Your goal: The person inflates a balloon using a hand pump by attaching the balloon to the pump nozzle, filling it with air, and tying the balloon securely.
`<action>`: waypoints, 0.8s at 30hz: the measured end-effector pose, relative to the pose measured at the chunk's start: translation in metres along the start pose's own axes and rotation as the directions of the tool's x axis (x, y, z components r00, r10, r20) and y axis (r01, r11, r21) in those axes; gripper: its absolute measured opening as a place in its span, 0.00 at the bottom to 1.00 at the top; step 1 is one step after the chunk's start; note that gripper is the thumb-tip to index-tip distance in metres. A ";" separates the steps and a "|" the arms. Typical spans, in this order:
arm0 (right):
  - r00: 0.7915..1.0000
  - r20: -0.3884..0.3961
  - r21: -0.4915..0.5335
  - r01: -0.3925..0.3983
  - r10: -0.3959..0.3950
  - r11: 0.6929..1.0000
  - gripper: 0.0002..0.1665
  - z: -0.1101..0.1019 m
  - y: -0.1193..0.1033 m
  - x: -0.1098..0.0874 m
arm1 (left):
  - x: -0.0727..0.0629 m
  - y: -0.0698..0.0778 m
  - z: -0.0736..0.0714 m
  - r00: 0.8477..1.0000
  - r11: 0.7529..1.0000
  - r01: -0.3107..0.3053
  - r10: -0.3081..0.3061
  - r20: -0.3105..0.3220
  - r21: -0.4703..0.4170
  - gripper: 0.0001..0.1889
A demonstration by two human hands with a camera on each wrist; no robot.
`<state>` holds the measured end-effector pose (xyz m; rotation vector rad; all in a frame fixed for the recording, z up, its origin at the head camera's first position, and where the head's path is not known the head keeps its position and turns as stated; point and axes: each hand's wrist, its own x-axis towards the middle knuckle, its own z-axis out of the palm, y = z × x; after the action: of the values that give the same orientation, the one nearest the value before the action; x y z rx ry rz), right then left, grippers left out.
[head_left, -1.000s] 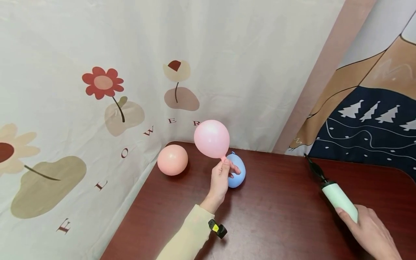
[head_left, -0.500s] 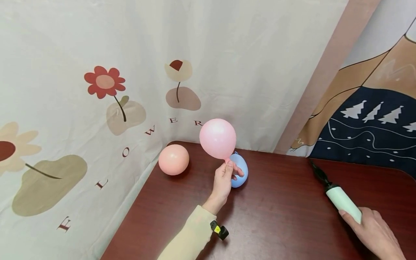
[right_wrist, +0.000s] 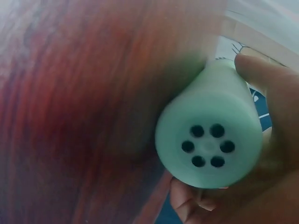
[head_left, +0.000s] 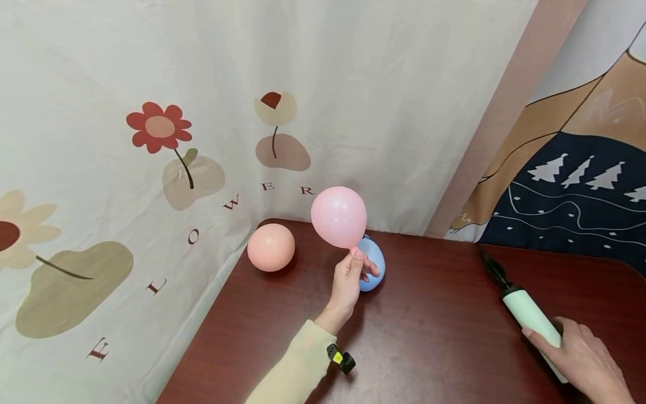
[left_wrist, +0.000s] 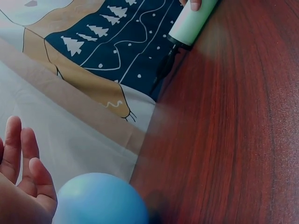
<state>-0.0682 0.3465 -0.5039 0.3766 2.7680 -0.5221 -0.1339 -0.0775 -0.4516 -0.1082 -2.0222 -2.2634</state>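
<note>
In the head view, my left hand (head_left: pixel 348 280) pinches the neck of an inflated pink balloon (head_left: pixel 339 217) between thumb and forefinger, with the other fingers loosely extended. Just behind those fingers lies a blue balloon (head_left: pixel 374 264), partly covered by the hand; the left wrist view shows the blue balloon (left_wrist: pixel 103 200) too. At the right, my right hand (head_left: pixel 580 350) holds a pale green balloon hand pump (head_left: pixel 532 317) low over the table, its black nozzle pointing away. From the right wrist, the pump's holed end (right_wrist: pixel 208 140) shows, thumb and fingers around it with a gap at the palm.
A peach balloon (head_left: pixel 271 247) rests at the far left corner of the dark red table (head_left: pixel 429 336). White flower-printed cloth (head_left: pixel 393 112) hangs behind and to the left. A navy patterned cloth (head_left: pixel 570 207) hangs at the back right.
The left hand and pink balloon have shifted slightly right, then hold still. The right hand has moved along the pump, whose rear end now shows past the thumb.
</note>
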 end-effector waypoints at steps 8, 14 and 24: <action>0.998 0.012 -0.021 0.067 -0.067 0.998 0.68 -0.002 -0.006 -0.005 | -0.003 0.000 0.003 1.000 1.000 -0.011 0.011 0.013 0.005 0.22; 0.998 -0.019 -0.035 0.066 -0.067 0.997 0.68 0.001 -0.009 -0.009 | -0.005 -0.002 0.005 0.999 1.000 -0.015 0.014 0.041 0.019 0.23; 0.908 -0.349 -0.009 0.243 -0.231 0.970 0.50 -0.008 -0.058 -0.030 | -0.008 -0.003 0.009 0.996 1.000 -0.007 0.005 0.093 0.021 0.21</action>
<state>-0.0600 0.2911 -0.4690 0.1481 3.1767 -0.6131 -0.1269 -0.0679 -0.4544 -0.2226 -2.0869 -2.2732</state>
